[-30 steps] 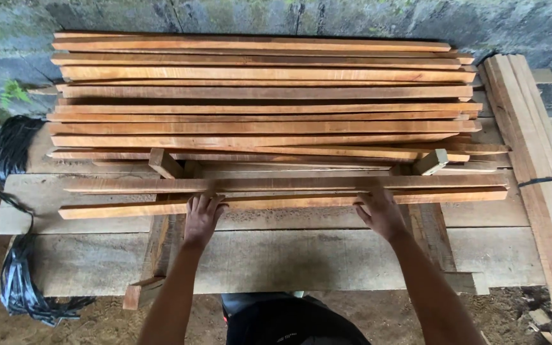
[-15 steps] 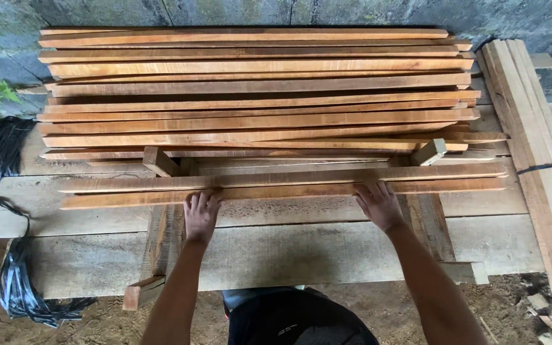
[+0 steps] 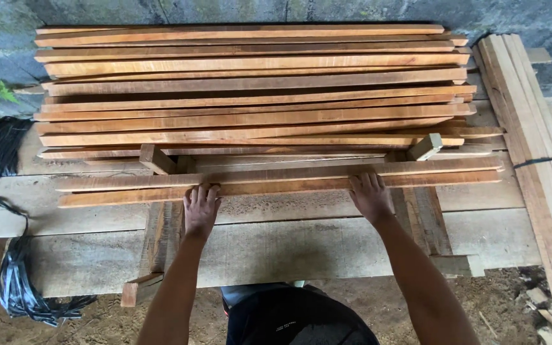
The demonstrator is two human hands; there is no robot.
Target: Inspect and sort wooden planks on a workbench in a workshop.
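2 bare forearms, no sleeves or gloves; dark garment point(image 3: 295, 319) below.

Black plastic strapping point(image 3: 7, 268) hangs in a tangle at the left edge of the frame. Pale planks point(image 3: 538, 160) lie along the right edge. A grey concrete wall point(image 3: 289, 11) runs across the top.

One head-worn camera looks steeply down, close over the bench point(image 3: 327, 249) and hands point(image 3: 200, 211).

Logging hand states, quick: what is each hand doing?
Left hand: open, fingers on the nearest wooden slat.
Right hand: open, fingers on the same slat.
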